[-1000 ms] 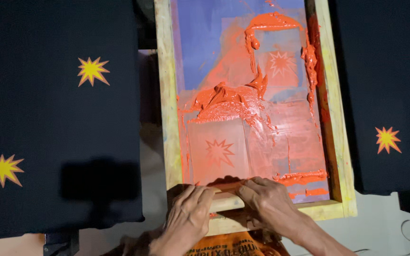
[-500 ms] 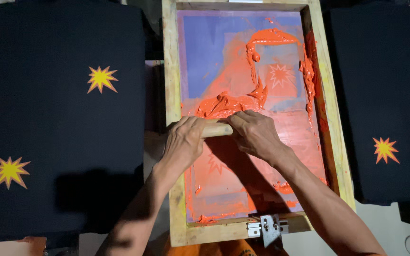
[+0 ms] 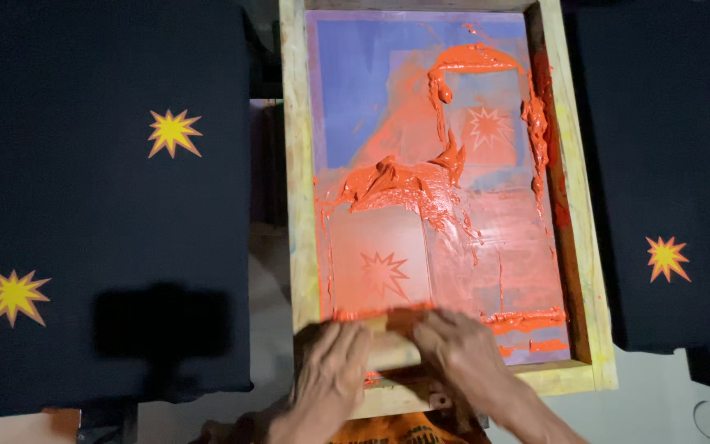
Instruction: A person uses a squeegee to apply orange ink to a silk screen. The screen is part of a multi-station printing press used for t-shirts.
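Head view looks straight down on a wooden-framed printing screen (image 3: pixel 297 189), a tall rectangle of pale, paint-stained timber whose long axis runs away from the person. Its mesh (image 3: pixel 371 74) is smooth and bluish-violet where bare; most of it is smeared with thick, glossy orange ink (image 3: pixel 396 185), piled in wet ridges across the middle and along the right inner edge. Two starburst outlines show faintly through the ink film.

At the near end of the screen, both hands grip a squeegee (image 3: pixel 394 349) with a light wooden handle. It lies crosswise, its long axis running left to right, square to the frame's length, just inside the frame's bottom rail. The left hand (image 3: pixel 332 362) is clenched over the handle's left part, fingers curled down over its far side; the right hand (image 3: pixel 458 355) wraps the right part the same way. The blade itself is hidden under the hands and blurred.

On either side lie flat black fabric panels, matte and smooth: the left panel (image 3: pixel 84 247) carries two yellow-orange starburst prints, the right panel (image 3: pixel 667 164) two orange ones.
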